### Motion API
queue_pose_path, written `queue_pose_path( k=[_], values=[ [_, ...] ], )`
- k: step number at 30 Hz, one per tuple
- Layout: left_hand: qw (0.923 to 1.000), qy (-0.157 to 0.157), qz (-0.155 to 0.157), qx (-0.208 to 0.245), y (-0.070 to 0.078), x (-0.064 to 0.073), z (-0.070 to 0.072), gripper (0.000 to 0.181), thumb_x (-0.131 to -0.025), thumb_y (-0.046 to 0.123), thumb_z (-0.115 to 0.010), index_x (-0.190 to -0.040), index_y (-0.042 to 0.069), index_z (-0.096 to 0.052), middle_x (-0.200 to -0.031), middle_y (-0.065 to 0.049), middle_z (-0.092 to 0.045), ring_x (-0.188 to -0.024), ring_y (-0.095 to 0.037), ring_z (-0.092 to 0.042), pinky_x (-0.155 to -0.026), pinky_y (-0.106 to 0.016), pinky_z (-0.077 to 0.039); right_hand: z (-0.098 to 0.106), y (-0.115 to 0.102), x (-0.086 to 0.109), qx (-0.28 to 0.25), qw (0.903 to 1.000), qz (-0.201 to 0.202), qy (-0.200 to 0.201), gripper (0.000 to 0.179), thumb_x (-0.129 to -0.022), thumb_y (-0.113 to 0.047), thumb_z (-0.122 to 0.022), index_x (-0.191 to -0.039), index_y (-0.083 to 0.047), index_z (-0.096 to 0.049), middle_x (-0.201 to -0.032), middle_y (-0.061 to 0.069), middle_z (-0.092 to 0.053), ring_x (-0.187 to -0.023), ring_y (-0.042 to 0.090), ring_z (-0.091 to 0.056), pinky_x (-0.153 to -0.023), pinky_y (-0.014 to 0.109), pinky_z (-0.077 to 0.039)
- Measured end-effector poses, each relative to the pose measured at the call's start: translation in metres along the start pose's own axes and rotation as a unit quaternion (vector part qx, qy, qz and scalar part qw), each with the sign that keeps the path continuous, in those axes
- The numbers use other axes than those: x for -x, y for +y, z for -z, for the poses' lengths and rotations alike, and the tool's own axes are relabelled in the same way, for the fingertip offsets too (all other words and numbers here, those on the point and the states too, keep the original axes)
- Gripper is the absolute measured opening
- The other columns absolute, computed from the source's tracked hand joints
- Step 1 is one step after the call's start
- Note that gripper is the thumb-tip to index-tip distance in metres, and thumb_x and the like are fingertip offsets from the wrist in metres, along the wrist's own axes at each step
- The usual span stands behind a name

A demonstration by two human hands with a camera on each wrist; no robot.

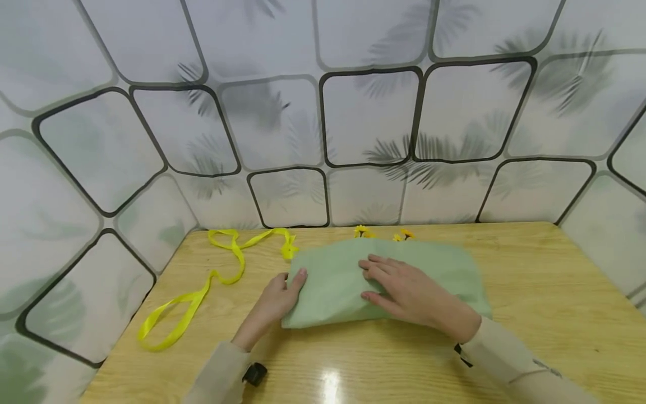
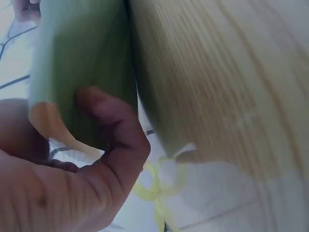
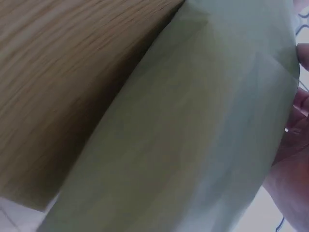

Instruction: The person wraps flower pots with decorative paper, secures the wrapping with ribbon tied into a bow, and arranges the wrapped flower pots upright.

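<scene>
A light green sheet of wrapping paper, bulging and rolled over, lies across the table before me. My left hand pinches its left end, thumb on top and the other fingers behind the edge. The left wrist view shows that hand bent round the end of the green paper. Fingers spread, my right hand rests on top of the paper, right of its middle. In the right wrist view the paper fills the centre and the hand shows only at the right edge.
Yellow ribbon winds over the left of the wooden table, with a yellow bow near the paper. Small yellow and orange flowers peek out behind the paper's far edge. A patterned wall stands behind the table.
</scene>
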State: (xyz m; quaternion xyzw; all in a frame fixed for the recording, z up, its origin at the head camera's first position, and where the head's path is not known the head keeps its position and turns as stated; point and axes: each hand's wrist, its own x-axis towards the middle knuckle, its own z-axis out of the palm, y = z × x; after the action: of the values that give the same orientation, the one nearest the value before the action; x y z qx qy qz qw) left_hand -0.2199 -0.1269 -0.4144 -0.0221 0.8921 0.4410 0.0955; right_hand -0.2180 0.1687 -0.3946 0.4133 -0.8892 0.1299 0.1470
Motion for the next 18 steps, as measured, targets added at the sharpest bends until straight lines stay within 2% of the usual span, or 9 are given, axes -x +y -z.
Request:
queue_pose_path(
  k=[3,6,9,13,18],
  values=[
    [0.9998,0.008,-0.017,-0.008,0.003,-0.001,-0.003,0.062,-0.109,0.039,-0.048,-0.146,-0.010,-0.044,-0.135,-0.027,-0.060,-0.122,-0.037,-0.062,-0.101,-0.054,-0.052,-0.001,0.000,-0.001,0.015,0.9999,0.007,0.000,0.045,-0.103,-0.039,-0.061,-0.135,-0.008,-0.064,-0.143,0.011,-0.063,-0.136,0.035,-0.057,-0.108,0.052,-0.050],
    [0.9991,0.024,-0.032,-0.013,0.004,-0.002,-0.006,0.053,-0.109,0.030,-0.049,-0.146,-0.009,-0.045,-0.126,-0.024,-0.064,-0.114,-0.033,-0.064,-0.096,-0.051,-0.053,-0.003,-0.002,-0.002,0.048,0.9987,0.017,-0.002,0.046,-0.104,-0.041,-0.057,-0.141,-0.013,-0.062,-0.143,0.010,-0.063,-0.137,0.035,-0.055,-0.108,0.055,-0.049],
    [0.9985,0.035,-0.035,-0.024,0.004,-0.004,-0.007,0.049,-0.110,0.027,-0.046,-0.146,-0.007,-0.044,-0.125,-0.024,-0.065,-0.112,-0.030,-0.064,-0.094,-0.049,-0.053,-0.005,-0.005,-0.002,0.060,0.9978,0.018,-0.020,0.048,-0.106,-0.043,-0.052,-0.145,-0.015,-0.059,-0.152,0.010,-0.055,-0.144,0.035,-0.048,-0.112,0.060,-0.044],
    [0.9975,0.034,-0.042,-0.045,0.005,-0.006,-0.008,0.045,-0.111,0.022,-0.041,-0.144,-0.009,-0.040,-0.129,-0.029,-0.063,-0.111,-0.031,-0.064,-0.090,-0.049,-0.054,-0.009,-0.009,-0.002,0.041,0.9980,0.011,-0.046,0.052,-0.108,-0.042,-0.048,-0.150,-0.010,-0.053,-0.161,0.009,-0.045,-0.151,0.035,-0.039,-0.115,0.063,-0.039],
    [0.9967,0.032,-0.046,-0.059,0.005,-0.007,-0.007,0.044,-0.111,0.018,-0.037,-0.143,-0.013,-0.039,-0.128,-0.034,-0.061,-0.110,-0.035,-0.064,-0.090,-0.050,-0.054,-0.013,-0.009,-0.003,0.045,0.9976,0.027,-0.046,0.050,-0.108,-0.040,-0.048,-0.151,-0.014,-0.052,-0.158,0.011,-0.048,-0.149,0.036,-0.041,-0.113,0.061,-0.043]
  ],
)
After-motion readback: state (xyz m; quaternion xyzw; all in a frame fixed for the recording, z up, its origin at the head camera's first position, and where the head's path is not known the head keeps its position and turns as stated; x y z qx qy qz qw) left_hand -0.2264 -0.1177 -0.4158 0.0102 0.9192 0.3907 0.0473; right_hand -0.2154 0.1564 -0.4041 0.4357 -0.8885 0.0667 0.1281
